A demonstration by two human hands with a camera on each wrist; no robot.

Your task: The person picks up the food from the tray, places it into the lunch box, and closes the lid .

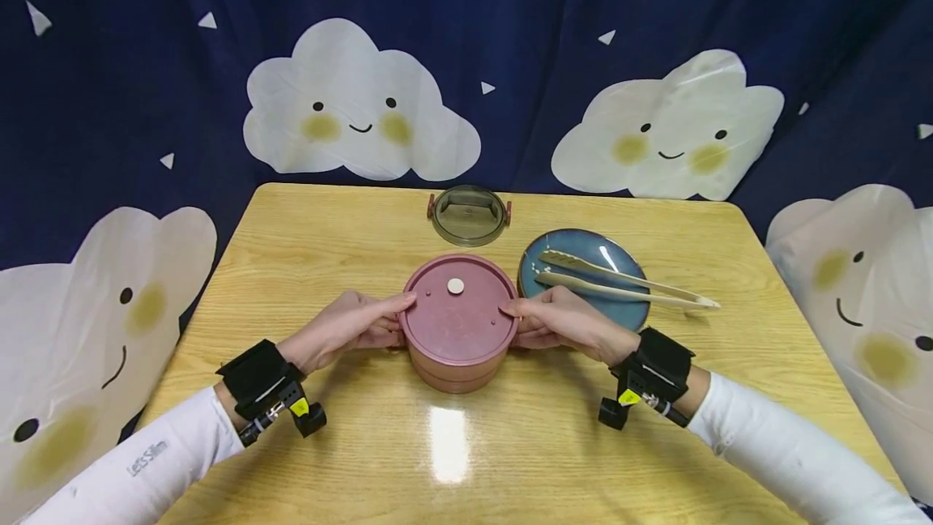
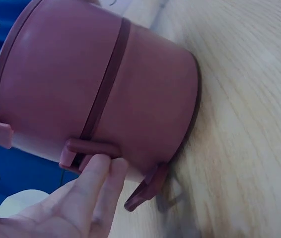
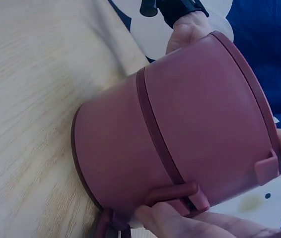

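A two-tier dusty-pink lunch box [image 1: 459,310] stands upright on the wooden table, with a flat pink lid bearing a white round button [image 1: 455,286]. My left hand [image 1: 364,320] grips its left side, thumb on the lid's edge. In the left wrist view, the fingertips [image 2: 114,171] touch a side clip [image 2: 93,148] at the seam between the tiers. On the opposite side my right hand [image 1: 564,322] holds it likewise, thumb on the rim and fingers at another clip [image 3: 173,193]. Lower down, a further clip [image 2: 148,188] sticks outward near the base.
Behind the lunch box lies a see-through grey lid [image 1: 470,217] with pink side clips. A blue plate [image 1: 619,314] sits just right of the lunch box, with tongs [image 1: 634,286] across it and white crumbs. A dark blue curtain [image 1: 510,6] with cloud prints borders the table.
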